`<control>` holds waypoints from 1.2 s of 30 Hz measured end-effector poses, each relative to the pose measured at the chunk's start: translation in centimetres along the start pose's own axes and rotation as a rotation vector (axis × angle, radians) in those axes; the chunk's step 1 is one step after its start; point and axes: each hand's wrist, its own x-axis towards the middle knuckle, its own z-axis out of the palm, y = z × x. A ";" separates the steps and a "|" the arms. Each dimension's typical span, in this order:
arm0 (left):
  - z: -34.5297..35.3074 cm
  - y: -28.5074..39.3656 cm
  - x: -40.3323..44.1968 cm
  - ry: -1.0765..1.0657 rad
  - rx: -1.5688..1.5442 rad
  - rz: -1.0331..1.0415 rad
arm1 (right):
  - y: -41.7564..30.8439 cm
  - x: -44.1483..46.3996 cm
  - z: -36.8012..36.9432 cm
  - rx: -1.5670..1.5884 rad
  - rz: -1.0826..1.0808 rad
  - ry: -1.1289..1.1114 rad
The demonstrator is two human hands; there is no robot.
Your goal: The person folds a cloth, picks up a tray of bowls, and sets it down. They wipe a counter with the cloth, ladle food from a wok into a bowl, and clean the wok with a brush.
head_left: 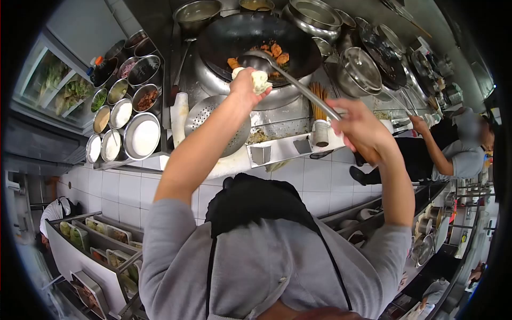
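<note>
Fingers closed, the left hand [246, 89] clutches a cloth [260, 81] at the wok [221, 40] rim, likely against heat. The right hand [361, 127] curls round a long ladle [306, 92], seemingly for reach.

Two hands work at a dark wok [229, 36] in a kitchen.
The left hand [245, 92] holds a pale folded cloth [260, 82] at the near rim; the right hand [362, 124] grips a long-handled ladle [304, 89], its bowl beside orange-brown food pieces [276, 50]. A perforated strainer [200, 114] lies near the left forearm.
</note>
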 end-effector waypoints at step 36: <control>-4.3 2.4 6.2 -0.119 0.395 -0.068 | 5.0 4.3 0.3 -0.805 -0.300 0.174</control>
